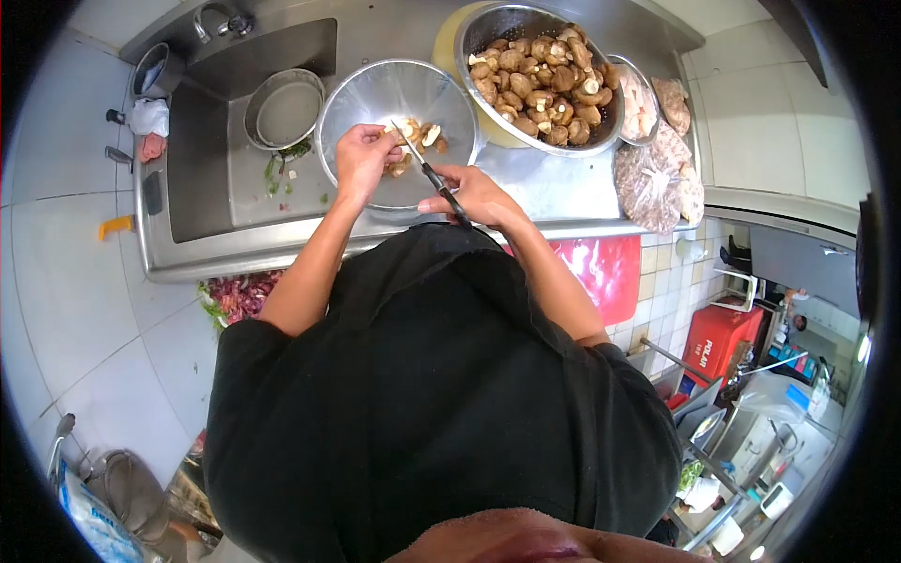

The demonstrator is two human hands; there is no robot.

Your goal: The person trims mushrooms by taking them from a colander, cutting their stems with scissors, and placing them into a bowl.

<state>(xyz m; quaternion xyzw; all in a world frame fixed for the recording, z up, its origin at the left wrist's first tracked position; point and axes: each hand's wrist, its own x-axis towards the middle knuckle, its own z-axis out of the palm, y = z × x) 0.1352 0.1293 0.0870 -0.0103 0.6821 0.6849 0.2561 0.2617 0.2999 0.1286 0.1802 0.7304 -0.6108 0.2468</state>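
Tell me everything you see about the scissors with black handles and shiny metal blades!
The black-handled scissors with silvery, metal-looking blades are held in the bare right hand. They slant, tips pointing forward and left, the blades over the wide, round, silvery bowl. Whether the blades are apart, or touch the brown-and-white mushroom pieces, is unclear.

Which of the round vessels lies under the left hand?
The wide bowl between the round pan and the colander; only it has scissors above it.

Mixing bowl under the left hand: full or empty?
Neither, partly filled: a small cluster of mushroom pieces lies near the middle of the mixing bowl, with bare wall visible around it.
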